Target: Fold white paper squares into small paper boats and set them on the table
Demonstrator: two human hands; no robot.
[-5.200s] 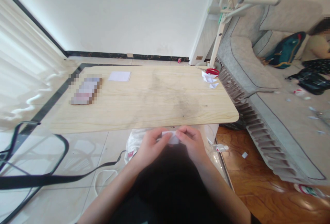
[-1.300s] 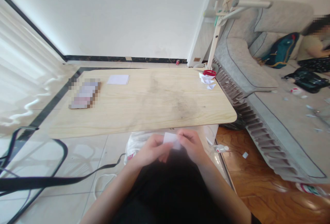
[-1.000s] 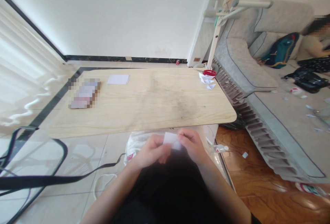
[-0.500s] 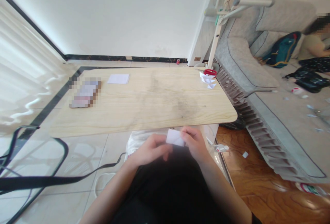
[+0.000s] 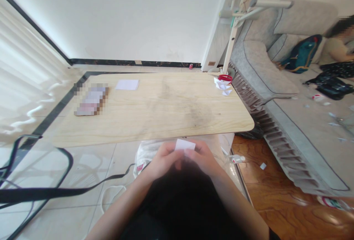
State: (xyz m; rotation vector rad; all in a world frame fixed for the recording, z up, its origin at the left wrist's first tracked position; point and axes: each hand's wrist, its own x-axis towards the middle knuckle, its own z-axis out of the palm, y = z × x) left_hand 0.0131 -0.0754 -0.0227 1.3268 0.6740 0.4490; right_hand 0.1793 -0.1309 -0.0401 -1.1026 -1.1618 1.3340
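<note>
Both my hands are together just below the near edge of the wooden table (image 5: 155, 111), over my lap. My left hand (image 5: 163, 160) and my right hand (image 5: 201, 157) each pinch a small folded white paper (image 5: 184, 145), whose top edge sticks up between the fingertips. The fingers of both hands are closed on it. On the table's far right corner lie red scissors (image 5: 224, 77) and a few folded white paper pieces (image 5: 223, 85). A white paper sheet (image 5: 127, 84) lies at the far left, beside a blurred flat object (image 5: 90, 100).
A white plastic bag (image 5: 145, 151) sits on the tiled floor under the table edge. A black strap (image 5: 41, 192) runs across the floor at left. A grey sofa (image 5: 276, 85) with a backpack, paper scraps and a seated person fills the right. A white stand (image 5: 232, 33) rises behind the table.
My hands have drawn closer together, and the paper has turned so that it stands up between the fingertips. The table's things have not moved.
</note>
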